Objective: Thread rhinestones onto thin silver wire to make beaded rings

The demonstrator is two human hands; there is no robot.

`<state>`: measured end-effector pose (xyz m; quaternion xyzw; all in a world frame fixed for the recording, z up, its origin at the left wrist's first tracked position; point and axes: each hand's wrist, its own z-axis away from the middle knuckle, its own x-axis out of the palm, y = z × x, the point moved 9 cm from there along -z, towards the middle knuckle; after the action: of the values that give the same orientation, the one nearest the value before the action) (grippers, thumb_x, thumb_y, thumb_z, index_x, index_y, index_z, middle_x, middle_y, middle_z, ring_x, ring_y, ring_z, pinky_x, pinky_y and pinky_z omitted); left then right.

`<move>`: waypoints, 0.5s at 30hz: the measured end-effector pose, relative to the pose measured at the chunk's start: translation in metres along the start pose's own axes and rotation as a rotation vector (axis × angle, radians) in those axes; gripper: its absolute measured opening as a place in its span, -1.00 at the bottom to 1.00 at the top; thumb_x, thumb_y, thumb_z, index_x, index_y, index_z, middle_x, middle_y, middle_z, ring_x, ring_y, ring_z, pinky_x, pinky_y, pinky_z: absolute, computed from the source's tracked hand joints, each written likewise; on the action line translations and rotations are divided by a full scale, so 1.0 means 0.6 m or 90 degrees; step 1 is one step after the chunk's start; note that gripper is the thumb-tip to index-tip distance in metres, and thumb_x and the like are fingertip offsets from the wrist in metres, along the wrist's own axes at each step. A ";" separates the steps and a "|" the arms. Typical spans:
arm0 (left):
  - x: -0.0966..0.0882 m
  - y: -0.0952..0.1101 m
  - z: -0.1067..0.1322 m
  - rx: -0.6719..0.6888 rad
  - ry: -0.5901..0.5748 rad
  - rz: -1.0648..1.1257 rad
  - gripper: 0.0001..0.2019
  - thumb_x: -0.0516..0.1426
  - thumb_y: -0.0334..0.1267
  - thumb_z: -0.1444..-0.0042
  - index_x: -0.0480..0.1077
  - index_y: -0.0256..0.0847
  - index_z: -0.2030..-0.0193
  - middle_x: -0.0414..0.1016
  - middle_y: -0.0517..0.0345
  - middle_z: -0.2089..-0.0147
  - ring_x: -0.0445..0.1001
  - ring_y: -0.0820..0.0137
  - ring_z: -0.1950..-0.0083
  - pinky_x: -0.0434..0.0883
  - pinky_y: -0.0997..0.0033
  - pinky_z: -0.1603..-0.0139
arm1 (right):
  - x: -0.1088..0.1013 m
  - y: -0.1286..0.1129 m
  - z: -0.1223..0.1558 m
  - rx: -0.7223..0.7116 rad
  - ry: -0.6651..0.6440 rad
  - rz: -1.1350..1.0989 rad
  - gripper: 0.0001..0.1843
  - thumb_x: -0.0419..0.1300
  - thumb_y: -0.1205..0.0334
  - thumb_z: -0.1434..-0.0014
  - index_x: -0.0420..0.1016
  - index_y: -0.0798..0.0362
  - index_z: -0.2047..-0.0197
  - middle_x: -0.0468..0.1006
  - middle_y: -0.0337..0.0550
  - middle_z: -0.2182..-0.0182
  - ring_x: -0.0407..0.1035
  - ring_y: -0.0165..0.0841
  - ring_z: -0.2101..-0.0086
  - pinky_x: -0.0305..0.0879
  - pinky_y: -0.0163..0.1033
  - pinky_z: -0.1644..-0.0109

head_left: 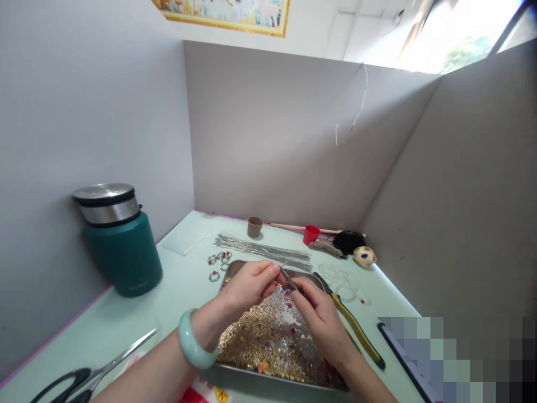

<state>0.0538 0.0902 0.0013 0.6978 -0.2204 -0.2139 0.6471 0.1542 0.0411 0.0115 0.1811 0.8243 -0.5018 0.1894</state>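
My left hand is closed in a pinch above a metal tray; what its fingertips hold is too small to make out. Close beside it, my right hand is wrapped round a slim, pointed metal tool, whose tip meets the left fingertips. The palm hides most of that tool, so its kind is unclear. Under both hands, the tray holds many gold beads, silvery pieces and a few red and purple beads. A pale green bangle circles my left wrist.
Behind the tray lie metal wires and small beaded rings. Cutters with yellow-green handles rest at the right, near a phone. Scissors and a green flask stand left. Brown and red cups sit behind. Grey partitions surround the table.
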 end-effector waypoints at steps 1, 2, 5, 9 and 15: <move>-0.001 0.001 0.000 0.002 0.002 -0.012 -0.68 -0.05 -0.09 -0.20 0.35 -0.24 0.40 0.03 0.37 0.70 -0.05 0.58 0.67 -0.08 0.52 0.65 | 0.000 0.000 0.000 0.000 -0.001 -0.001 -0.75 -0.01 0.24 -0.25 0.44 0.01 0.08 0.49 -0.16 0.23 0.36 -0.31 0.22 0.24 -0.30 0.14; -0.001 0.002 0.000 0.003 0.006 -0.026 -0.68 -0.06 -0.10 -0.21 0.35 -0.24 0.40 0.04 0.36 0.70 -0.04 0.57 0.67 -0.08 0.52 0.64 | 0.000 -0.001 0.000 -0.001 -0.001 0.001 -0.75 -0.01 0.24 -0.25 0.44 0.01 0.09 0.49 -0.17 0.24 0.36 -0.31 0.23 0.24 -0.30 0.14; -0.004 0.008 0.000 0.003 0.025 -0.073 -0.70 -0.05 -0.14 -0.20 0.36 -0.25 0.41 0.06 0.34 0.67 0.00 0.55 0.64 -0.04 0.50 0.61 | -0.001 0.000 0.000 0.002 0.006 0.022 -0.77 -0.01 0.25 -0.25 0.44 0.03 0.12 0.48 -0.17 0.27 0.35 -0.32 0.25 0.23 -0.30 0.17; -0.004 0.015 0.002 0.010 0.043 -0.123 -0.76 -0.02 -0.20 -0.17 0.39 -0.26 0.38 0.12 0.29 0.60 0.07 0.51 0.55 0.04 0.49 0.54 | 0.000 0.003 -0.001 0.015 0.010 0.048 -0.81 -0.02 0.25 -0.25 0.41 0.04 0.19 0.46 -0.17 0.30 0.34 -0.32 0.28 0.21 -0.29 0.20; -0.001 0.013 0.004 -0.009 0.048 -0.065 -0.79 0.00 -0.21 -0.14 0.37 -0.25 0.39 0.08 0.31 0.61 0.02 0.52 0.57 -0.02 0.50 0.58 | 0.002 0.002 0.000 0.009 0.010 0.039 -0.81 -0.03 0.24 -0.27 0.39 0.04 0.17 0.44 -0.17 0.29 0.33 -0.33 0.27 0.20 -0.28 0.18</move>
<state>0.0513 0.0881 0.0089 0.7115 -0.1581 -0.2217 0.6478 0.1536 0.0417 0.0100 0.2117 0.8164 -0.4998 0.1970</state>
